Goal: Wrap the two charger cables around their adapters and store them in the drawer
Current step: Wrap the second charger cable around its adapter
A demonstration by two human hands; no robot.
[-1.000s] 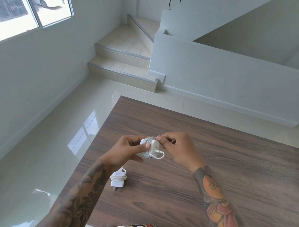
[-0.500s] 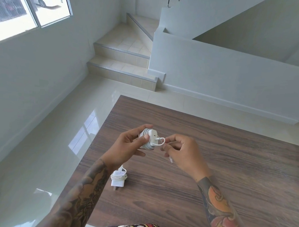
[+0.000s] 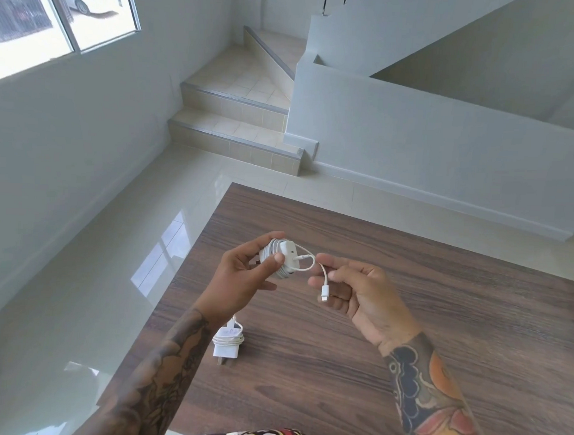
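Wooden table (image 3: 406, 321) below: left hand (image 3: 243, 274) grips wrapped adapter (image 3: 282, 258); right hand (image 3: 358, 289) apparently pinches loose cable end (image 3: 324, 283), trailing rightward.

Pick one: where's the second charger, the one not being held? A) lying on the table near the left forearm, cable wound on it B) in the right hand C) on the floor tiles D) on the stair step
A: the second charger lies on the table just beside the left forearm, its cable looped around the body, while the left hand holds the other adapter.
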